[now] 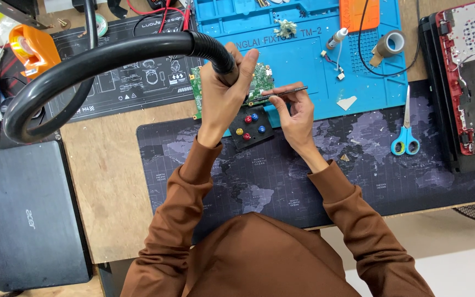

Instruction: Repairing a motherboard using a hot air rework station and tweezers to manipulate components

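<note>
Near the upper middle of the frame, the left hand (224,93) has its grip closed around the end of a thick black hose (105,58), holding it over a green circuit board (259,82) lying at the edge of the blue mat (303,60). Just right of it, the right hand (295,113) pinches a thin dark tool (287,91) whose tip meets the board. Blue-handled scissors (405,137) lie well apart on the bench (105,181), right of centre.

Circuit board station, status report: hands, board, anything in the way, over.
Left hand grips black hose nozzle over green circuit board. Right hand holds thin dark tool at board edge. Button panel just below.
</note>
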